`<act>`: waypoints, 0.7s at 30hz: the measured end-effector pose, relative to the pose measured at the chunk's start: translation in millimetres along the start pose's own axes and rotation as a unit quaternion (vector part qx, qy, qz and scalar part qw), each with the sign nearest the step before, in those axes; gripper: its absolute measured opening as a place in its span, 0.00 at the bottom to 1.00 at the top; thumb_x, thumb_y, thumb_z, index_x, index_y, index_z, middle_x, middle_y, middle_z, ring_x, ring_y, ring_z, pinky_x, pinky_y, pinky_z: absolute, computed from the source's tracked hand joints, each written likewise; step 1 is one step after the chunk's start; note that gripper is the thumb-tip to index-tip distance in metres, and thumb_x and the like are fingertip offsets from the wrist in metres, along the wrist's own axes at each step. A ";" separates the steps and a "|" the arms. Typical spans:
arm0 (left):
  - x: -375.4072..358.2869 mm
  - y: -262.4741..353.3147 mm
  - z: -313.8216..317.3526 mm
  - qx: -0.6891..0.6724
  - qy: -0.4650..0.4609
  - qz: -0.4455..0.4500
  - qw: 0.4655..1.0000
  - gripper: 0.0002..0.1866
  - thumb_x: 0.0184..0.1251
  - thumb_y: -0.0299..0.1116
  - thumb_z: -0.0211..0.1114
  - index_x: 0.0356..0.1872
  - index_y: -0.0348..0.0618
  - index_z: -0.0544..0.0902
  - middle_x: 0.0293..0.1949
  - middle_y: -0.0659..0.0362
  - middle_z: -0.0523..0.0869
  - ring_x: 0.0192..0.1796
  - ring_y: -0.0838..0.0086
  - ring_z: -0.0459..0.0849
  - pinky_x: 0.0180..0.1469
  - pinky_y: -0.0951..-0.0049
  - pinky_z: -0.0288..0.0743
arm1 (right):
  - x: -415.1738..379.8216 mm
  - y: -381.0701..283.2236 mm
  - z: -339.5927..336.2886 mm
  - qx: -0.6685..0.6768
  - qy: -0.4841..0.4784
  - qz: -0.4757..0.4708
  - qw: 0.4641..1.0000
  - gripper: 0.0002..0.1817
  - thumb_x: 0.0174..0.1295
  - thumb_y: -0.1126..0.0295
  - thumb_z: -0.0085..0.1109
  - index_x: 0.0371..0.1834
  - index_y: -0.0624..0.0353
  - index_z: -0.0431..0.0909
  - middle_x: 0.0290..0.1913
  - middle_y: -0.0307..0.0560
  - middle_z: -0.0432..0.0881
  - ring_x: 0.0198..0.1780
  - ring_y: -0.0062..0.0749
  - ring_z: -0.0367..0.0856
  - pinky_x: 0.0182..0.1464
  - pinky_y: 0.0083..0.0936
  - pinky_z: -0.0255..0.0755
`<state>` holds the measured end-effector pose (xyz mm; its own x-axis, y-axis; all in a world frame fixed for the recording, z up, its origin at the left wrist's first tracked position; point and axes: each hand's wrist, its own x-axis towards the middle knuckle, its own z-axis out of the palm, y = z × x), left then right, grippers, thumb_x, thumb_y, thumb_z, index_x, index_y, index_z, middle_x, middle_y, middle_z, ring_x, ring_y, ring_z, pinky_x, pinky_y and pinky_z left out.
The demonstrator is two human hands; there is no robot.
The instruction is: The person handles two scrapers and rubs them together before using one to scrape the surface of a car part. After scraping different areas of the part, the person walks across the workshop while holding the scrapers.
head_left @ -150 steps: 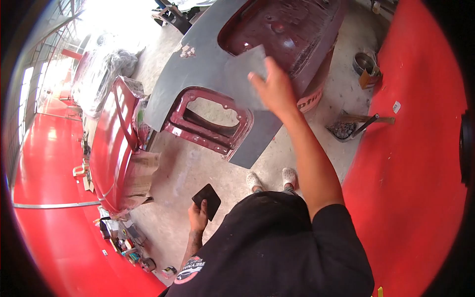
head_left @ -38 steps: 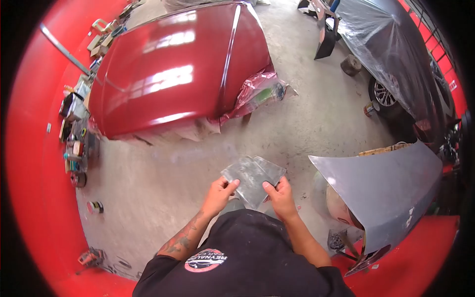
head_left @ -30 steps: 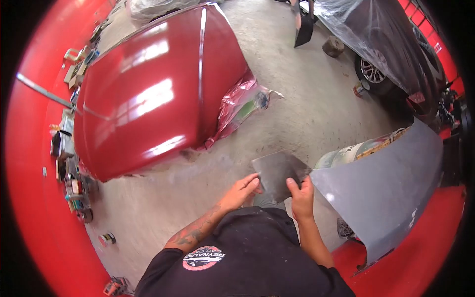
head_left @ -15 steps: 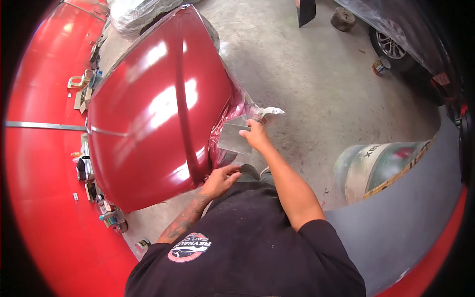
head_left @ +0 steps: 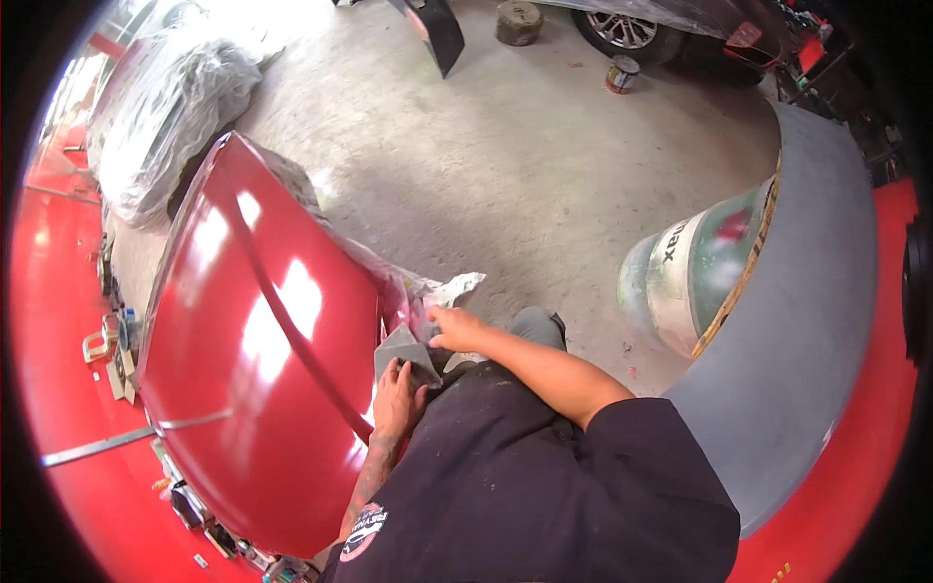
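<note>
My left hand [head_left: 397, 403] grips a thin grey sheet [head_left: 394, 345] from below, fingers spread along its lower side. The sheet looks bent, with a lighter upper face and a darker part at the lower right. Close to its right edge, my right hand [head_left: 459, 330] has its fingers curled together; what lies between them is hard to make out. Both hands are in front of my waist, beside the near edge of a glossy red car hood [head_left: 243, 360]. Crumpled masking plastic [head_left: 452, 291] hangs along that edge, just beyond my right hand.
On the right, a grey primed panel [head_left: 807, 321] rests against a green drum [head_left: 671, 267]. Farther off are a paint can [head_left: 622, 74], a round block [head_left: 519, 22] and a car wheel [head_left: 627, 31]. Plastic-wrapped bulk [head_left: 165, 117] stands upper left. Tools and boxes [head_left: 119, 369] line the red wall.
The grey sheet has gone from my right hand's grip into my left hand and is now bent. Both hands have come closer together. The view has turned to the right.
</note>
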<state>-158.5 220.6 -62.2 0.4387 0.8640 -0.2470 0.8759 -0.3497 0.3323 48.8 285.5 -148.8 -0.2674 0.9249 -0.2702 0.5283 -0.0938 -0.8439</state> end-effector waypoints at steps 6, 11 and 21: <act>26.9 11.8 -7.1 0.003 -0.018 -0.096 0.995 0.39 0.51 0.35 0.71 0.66 0.43 0.63 0.56 0.44 0.71 0.56 0.49 0.73 0.56 0.58 0.71 | -45.5 115.1 -103.2 0.064 0.079 0.134 0.986 0.22 0.52 0.62 0.67 0.48 0.58 0.74 0.34 0.51 0.83 0.33 0.36 0.83 0.37 0.32 0.76; 65.3 13.5 -25.2 0.050 -0.052 -0.148 0.986 0.52 0.46 0.33 0.75 0.72 0.48 0.52 0.65 0.47 0.64 0.56 0.47 0.76 0.53 0.59 0.76 | -72.2 157.1 -197.6 0.160 0.151 0.256 0.941 0.20 0.55 0.66 0.66 0.50 0.59 0.74 0.31 0.45 0.81 0.26 0.25 0.80 0.25 0.24 0.73; 113.2 24.0 -47.0 0.206 -0.183 -0.165 0.947 0.27 0.43 0.48 0.76 0.43 0.46 0.78 0.39 0.54 0.86 0.48 0.61 0.81 0.47 0.57 0.70 | -60.3 199.3 -273.9 0.211 0.200 0.259 0.921 0.18 0.57 0.66 0.64 0.48 0.61 0.74 0.28 0.45 0.81 0.26 0.27 0.82 0.33 0.26 0.74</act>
<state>-97.3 327.0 -39.4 0.1009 0.7942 -0.5992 0.9483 -0.2590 -0.1836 391.0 311.9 -173.7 0.2951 0.7694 -0.5665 0.1178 -0.6176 -0.7776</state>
